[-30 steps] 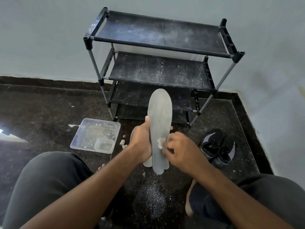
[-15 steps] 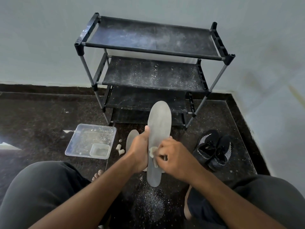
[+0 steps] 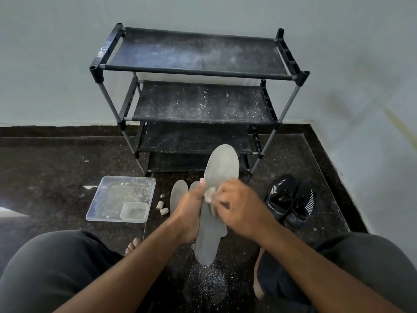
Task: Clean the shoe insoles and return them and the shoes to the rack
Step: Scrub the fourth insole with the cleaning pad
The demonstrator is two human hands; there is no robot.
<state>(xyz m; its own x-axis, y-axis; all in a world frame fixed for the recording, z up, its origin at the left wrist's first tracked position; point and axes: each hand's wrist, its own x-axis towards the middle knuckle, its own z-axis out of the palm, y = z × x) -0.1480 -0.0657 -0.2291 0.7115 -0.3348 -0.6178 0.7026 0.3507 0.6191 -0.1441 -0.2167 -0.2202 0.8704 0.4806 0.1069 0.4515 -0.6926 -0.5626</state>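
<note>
My left hand grips a grey insole by its left edge and holds it upright over the floor. My right hand pinches a small pale wad of cloth against the middle of that insole. Another grey insole lies on the floor behind my left hand, and the tip of one more shows beside it. A pair of black shoes with white stripes sits on the floor to the right. The black shoe rack stands against the wall, its shelves dusty and bare.
A clear plastic tray with a smaller tub in its corner rests on the dark floor at the left. Small pale plugs lie next to it. White dust speckles the floor between my knees. The wall corner closes the right side.
My right hand has slid the cloth up the insole from its lower part to its middle. The view has tilted down, so the rack sits lower.
</note>
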